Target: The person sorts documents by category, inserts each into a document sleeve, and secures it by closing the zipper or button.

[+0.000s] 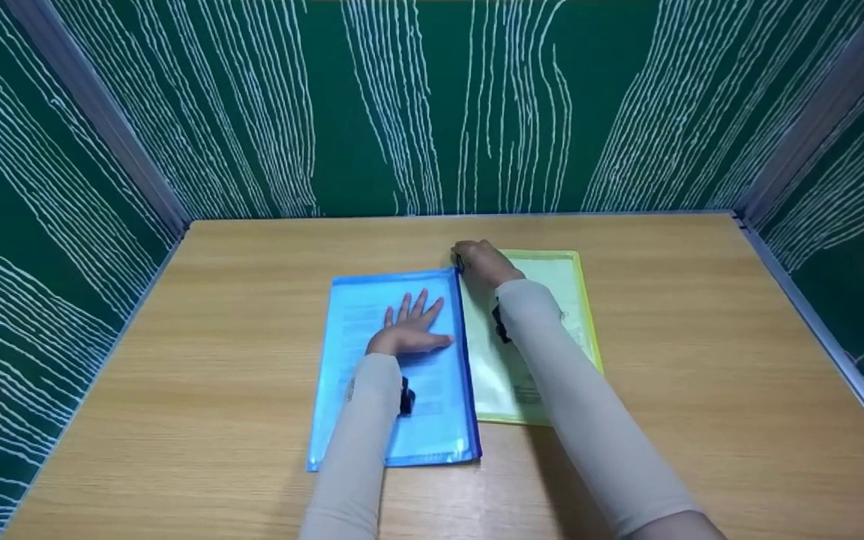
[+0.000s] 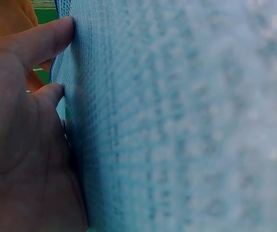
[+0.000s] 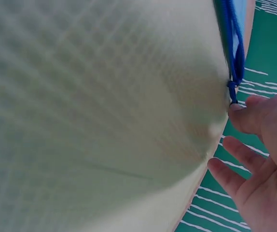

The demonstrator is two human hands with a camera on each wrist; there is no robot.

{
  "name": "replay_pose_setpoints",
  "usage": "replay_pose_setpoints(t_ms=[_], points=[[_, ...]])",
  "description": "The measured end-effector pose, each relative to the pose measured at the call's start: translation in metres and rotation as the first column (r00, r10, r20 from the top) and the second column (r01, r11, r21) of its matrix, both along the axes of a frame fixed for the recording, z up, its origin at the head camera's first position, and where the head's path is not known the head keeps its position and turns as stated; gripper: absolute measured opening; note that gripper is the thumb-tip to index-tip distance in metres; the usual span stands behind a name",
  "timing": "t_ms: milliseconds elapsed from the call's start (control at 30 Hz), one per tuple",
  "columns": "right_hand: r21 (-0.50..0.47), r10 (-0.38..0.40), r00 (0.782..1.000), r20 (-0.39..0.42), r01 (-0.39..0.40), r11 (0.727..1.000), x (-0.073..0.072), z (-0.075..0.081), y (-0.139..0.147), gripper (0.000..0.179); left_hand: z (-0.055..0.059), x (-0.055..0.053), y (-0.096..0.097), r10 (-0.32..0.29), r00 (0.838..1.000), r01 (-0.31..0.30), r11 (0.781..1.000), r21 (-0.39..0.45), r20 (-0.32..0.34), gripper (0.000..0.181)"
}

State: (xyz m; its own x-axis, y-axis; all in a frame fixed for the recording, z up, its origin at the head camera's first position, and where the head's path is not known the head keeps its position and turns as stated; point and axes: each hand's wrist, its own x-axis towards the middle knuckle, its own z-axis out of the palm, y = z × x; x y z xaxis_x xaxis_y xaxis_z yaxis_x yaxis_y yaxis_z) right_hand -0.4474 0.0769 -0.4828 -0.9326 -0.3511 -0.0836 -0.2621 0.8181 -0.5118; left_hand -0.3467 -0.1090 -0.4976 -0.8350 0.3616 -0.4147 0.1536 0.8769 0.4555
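A blue mesh zip pouch (image 1: 436, 420) with papers showing through lies flat on the table. My left hand (image 1: 411, 330) rests spread on it, fingers straight; its fingertips touch the mesh in the left wrist view. At the pouch's far right corner my right hand (image 1: 486, 262) pinches the end of the zip's knotted blue cord pull (image 3: 237, 58) between thumb and finger, the other fingers loose. Under that hand and forearm lies a yellow-edged mesh pouch (image 1: 563, 285), partly covered by the sleeve and bordering the blue pouch's right edge.
The wooden table (image 1: 222, 360) stretches out on both sides of the pouches. Green panels (image 1: 447, 112) with white wavy lines stand along its back and sides, joined by grey corner posts (image 1: 102, 112).
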Motion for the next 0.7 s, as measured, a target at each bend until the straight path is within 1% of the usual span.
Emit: replay_pose_setpoints(t_ms=[67,100,133,233,333,433,500,567,633,700], points=[[0.081,0.023,0.999,-0.037,-0.02,0.996,-0.002,-0.002,0.0,0.041,0.0,0.0,0.001,-0.006,1.0,0.006,1.0,0.002,-0.003,0.083],[0.144,0.061,0.995,-0.085,-0.048,0.988,-0.004,-0.003,0.0,0.043,0.0,0.0,0.001,-0.008,1.0,0.008,1.0,0.001,-0.005,0.083],[0.155,0.06,0.994,-0.088,-0.046,0.987,-0.005,-0.003,0.0,0.042,0.0,-0.001,0.0,-0.008,1.0,0.008,1.0,-0.001,-0.006,0.083],[0.169,0.065,0.991,-0.118,-0.045,0.985,-0.008,-0.003,0.001,0.036,0.001,-0.002,0.0,-0.004,1.0,0.004,1.0,-0.002,-0.013,0.083],[0.162,0.06,0.986,-0.158,-0.035,0.986,-0.008,-0.001,0.005,0.03,0.003,-0.002,0.0,0.006,1.0,-0.006,1.0,0.005,-0.011,0.083],[0.141,0.069,0.977,-0.202,-0.041,0.989,-0.007,-0.002,0.007,0.025,0.003,-0.002,0.0,0.019,1.0,-0.019,1.0,0.01,0.003,0.083],[0.115,0.058,0.975,-0.216,-0.034,0.993,-0.007,-0.003,0.009,0.024,0.002,-0.001,-0.001,0.023,1.0,-0.024,1.0,0.011,0.012,0.083],[0.078,0.027,0.979,-0.202,-0.011,0.997,-0.005,-0.003,0.011,0.023,0.001,-0.001,-0.001,0.023,1.0,-0.023,1.0,0.01,0.012,0.083],[0.028,-0.031,0.988,-0.151,0.036,0.999,-0.003,-0.004,0.014,0.022,0.0,0.0,0.0,0.021,1.0,-0.021,1.0,0.012,0.01,0.083],[-0.034,-0.095,0.993,-0.075,0.092,0.995,0.0,-0.004,0.017,0.021,0.001,0.0,0.0,0.021,1.0,-0.021,1.0,0.01,0.006,0.083]])
